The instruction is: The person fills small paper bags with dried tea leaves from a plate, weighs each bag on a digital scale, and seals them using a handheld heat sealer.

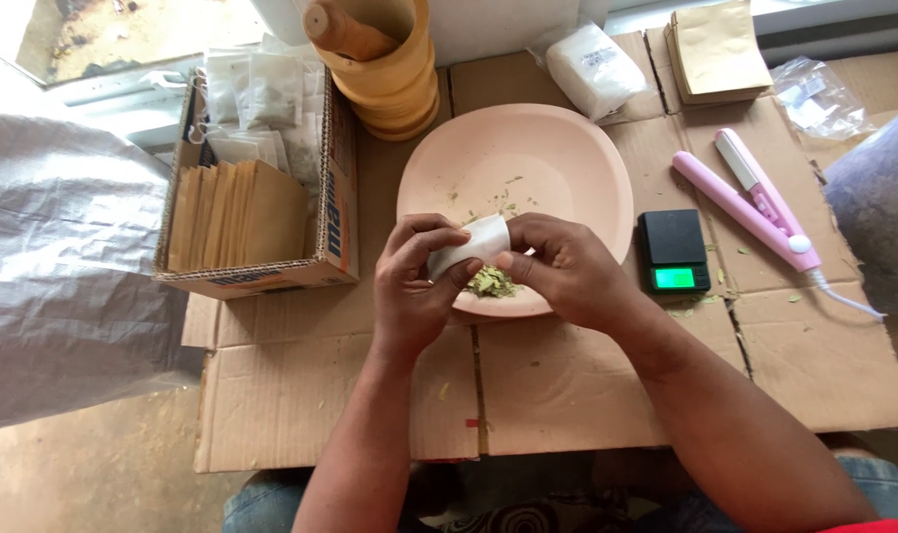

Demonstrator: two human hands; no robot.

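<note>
Flattened cardboard sheets [528, 395] spread over a floor as a work surface, beside a window. Nearest, both hands meeting over the near rim of a shallow pink bowl [528, 158]; left hand [414, 286] pinching the left end of a small white paper sachet [469, 247], right hand [567, 271] pinching its right end, fingers of both closed on it; under the sachet and between the hands, a clump of dried green leaves [491, 283] lying in the bowl, with loose crumbs scattered further in. Just right of the right hand, a small black pocket scale [672, 252] with a lit green display; further right, a pink heat-sealing tong [755, 202] with its cord trailing off. Left of the left hand, an open cardboard box [271, 212] holding upright brown paper pouches and white sachets. Beyond the bowl, a wooden mortar with pestle [385, 59], a white packet [595, 67] and a stack of brown pouches [717, 49].
</note>
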